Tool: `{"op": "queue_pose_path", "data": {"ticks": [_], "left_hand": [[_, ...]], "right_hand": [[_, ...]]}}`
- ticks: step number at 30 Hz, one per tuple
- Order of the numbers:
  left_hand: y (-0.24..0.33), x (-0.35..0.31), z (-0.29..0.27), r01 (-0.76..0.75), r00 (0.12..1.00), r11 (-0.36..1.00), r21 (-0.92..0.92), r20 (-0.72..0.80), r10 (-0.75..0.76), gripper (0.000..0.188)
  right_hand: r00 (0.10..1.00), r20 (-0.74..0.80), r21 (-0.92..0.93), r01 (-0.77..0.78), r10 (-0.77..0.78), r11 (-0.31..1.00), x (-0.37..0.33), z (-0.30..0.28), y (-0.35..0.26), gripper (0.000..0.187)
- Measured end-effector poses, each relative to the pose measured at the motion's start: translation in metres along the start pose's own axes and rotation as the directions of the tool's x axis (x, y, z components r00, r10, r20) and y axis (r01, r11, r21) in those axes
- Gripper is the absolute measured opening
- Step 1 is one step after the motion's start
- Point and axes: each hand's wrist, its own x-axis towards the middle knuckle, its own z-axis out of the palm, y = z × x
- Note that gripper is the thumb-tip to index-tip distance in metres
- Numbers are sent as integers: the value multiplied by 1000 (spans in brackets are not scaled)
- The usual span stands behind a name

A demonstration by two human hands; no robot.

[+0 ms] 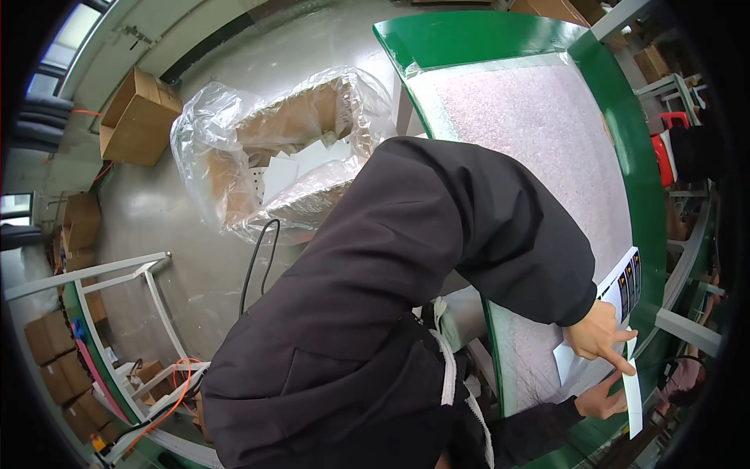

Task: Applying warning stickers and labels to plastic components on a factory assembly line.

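My left hand (597,334) reaches across at the right side of the view, its thumb and forefinger spread along the upper part of a narrow white strip (634,410). Below it, my right hand (600,399) has its fingers closed at the same strip's inner edge; the fingertips are partly hidden behind it. The strip bends slightly and hangs over the table's right edge. Beside my left wrist lies a white printed sheet (627,280) with dark panels. Another white sheet (569,366) shows under my hands. My left sleeve covers much of the middle.
A green-rimmed table (484,31) carries a pale, bubbly cover (539,117). On the floor to the left stands a plastic-lined carton (301,125) with white flat pieces inside. An open cardboard box (144,117), a metal frame (160,309) and a black cable (262,254) are also there.
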Motion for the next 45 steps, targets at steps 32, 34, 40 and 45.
{"op": "queue_pose_path", "data": {"ticks": [32,34,40,45], "left_hand": [[24,2,-20,-245,969,969,-13,0,245,73],[23,3,-17,-192,981,981,18,27,192,77],[16,-3,-19,-11,983,994,111,184,-9,65],[17,-6,-24,92,962,989,112,247,-117,70]], "right_hand": [[991,-51,-74,-128,125,989,8,-26,-13,19],[984,-42,59,-173,176,983,3,-22,-9,20],[945,117,124,-318,304,940,9,-27,-13,12],[949,181,194,-294,260,936,3,-20,-26,15]]}}
